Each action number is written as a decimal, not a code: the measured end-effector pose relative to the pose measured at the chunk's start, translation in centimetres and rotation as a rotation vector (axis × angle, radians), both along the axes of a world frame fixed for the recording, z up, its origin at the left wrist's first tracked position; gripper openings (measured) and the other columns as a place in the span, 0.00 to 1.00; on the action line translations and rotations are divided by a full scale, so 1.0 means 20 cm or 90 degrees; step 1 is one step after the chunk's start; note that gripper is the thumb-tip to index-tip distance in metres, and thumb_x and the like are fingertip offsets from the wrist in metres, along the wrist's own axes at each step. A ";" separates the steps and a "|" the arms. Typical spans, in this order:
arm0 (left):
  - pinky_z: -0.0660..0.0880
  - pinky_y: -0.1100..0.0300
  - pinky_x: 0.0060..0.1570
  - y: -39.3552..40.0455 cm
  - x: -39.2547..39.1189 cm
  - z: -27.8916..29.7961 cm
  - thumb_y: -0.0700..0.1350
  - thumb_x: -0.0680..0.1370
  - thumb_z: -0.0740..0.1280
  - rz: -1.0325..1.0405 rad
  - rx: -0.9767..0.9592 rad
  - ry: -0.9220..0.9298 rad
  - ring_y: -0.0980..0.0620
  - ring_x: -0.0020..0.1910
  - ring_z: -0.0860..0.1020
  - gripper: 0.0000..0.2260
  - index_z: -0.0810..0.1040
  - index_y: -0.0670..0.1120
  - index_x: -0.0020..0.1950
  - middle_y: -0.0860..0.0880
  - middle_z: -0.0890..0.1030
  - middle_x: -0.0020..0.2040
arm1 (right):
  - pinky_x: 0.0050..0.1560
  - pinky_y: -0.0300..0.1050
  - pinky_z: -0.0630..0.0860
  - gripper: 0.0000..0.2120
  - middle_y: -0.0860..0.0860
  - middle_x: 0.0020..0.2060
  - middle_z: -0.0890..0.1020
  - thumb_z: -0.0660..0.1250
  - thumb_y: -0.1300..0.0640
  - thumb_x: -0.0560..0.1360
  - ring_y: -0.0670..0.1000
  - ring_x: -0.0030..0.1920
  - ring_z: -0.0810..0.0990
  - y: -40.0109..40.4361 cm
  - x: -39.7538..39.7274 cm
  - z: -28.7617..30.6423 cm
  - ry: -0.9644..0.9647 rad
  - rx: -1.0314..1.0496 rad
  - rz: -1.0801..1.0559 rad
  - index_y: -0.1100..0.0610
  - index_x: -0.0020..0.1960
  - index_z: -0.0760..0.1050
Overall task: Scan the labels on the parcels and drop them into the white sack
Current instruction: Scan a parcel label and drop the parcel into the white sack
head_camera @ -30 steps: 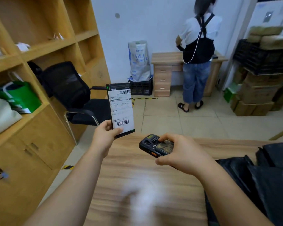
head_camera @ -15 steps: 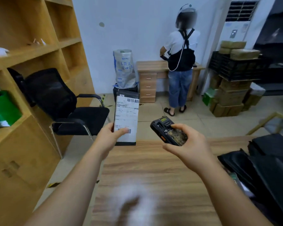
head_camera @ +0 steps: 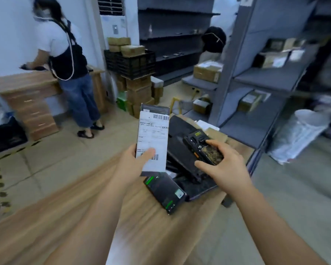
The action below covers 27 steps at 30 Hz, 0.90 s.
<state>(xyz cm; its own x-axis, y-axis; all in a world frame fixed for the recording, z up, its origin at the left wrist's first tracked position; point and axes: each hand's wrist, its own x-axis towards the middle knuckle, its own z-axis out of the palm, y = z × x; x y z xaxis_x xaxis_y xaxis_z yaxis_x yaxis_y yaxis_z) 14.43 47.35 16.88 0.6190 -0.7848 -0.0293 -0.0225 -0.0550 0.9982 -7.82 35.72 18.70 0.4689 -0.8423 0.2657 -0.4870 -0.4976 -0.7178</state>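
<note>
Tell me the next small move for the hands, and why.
Probably carry the parcel right toward the white sack. The left hand holds it label up, the right hand grips the scanner, and the sack stands open beyond the table on the right.

Both arms out; left hand (head_camera: 137, 163) & right hand (head_camera: 225, 167) curled, each gripping.

Light's even & cool indoors, no hard shadows, no glare. Whole frame's smeared w/ motion blur, worst on the grey metal shelving (head_camera: 264, 77) at right & my pale wood tabletop (head_camera: 46, 222). Wide-angle bends edges; white shipping label (head_camera: 154, 138) stays mostly legible.
</note>
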 end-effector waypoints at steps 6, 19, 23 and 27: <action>0.80 0.54 0.48 -0.51 -0.50 0.04 0.51 0.76 0.72 -0.169 0.023 -0.012 0.54 0.50 0.84 0.11 0.80 0.54 0.57 0.54 0.86 0.51 | 0.58 0.43 0.75 0.30 0.41 0.56 0.78 0.80 0.46 0.64 0.45 0.56 0.77 -0.27 -0.61 -0.03 -0.061 0.017 -0.170 0.42 0.65 0.75; 0.76 0.50 0.59 -1.56 -1.78 0.01 0.49 0.77 0.72 -0.417 0.041 -0.065 0.55 0.54 0.83 0.06 0.82 0.56 0.53 0.57 0.85 0.52 | 0.57 0.45 0.76 0.28 0.42 0.54 0.79 0.80 0.48 0.65 0.45 0.53 0.78 -0.94 -1.90 -0.21 -0.146 0.014 -0.408 0.42 0.63 0.76; 0.76 0.50 0.60 -1.79 -2.00 0.03 0.50 0.76 0.72 -0.426 0.040 -0.069 0.56 0.52 0.83 0.05 0.82 0.57 0.51 0.58 0.85 0.50 | 0.57 0.45 0.75 0.28 0.41 0.54 0.77 0.80 0.48 0.65 0.45 0.53 0.77 -1.13 -2.12 -0.18 -0.157 0.016 -0.427 0.42 0.63 0.75; 0.77 0.56 0.54 -2.04 -2.16 0.05 0.47 0.78 0.70 -0.439 0.034 -0.067 0.58 0.50 0.83 0.05 0.81 0.57 0.52 0.59 0.85 0.49 | 0.57 0.43 0.75 0.29 0.42 0.55 0.77 0.80 0.48 0.65 0.43 0.53 0.76 -1.35 -2.26 -0.17 -0.154 0.006 -0.439 0.42 0.64 0.75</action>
<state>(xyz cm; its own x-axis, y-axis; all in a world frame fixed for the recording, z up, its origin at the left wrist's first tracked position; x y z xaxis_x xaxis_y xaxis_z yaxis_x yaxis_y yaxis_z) -28.69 6.57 17.93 -0.0187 -0.9987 -0.0465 -0.1663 -0.0427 0.9852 -53.04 8.66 15.27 -0.2398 -0.9276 0.2863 -0.5145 -0.1287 -0.8478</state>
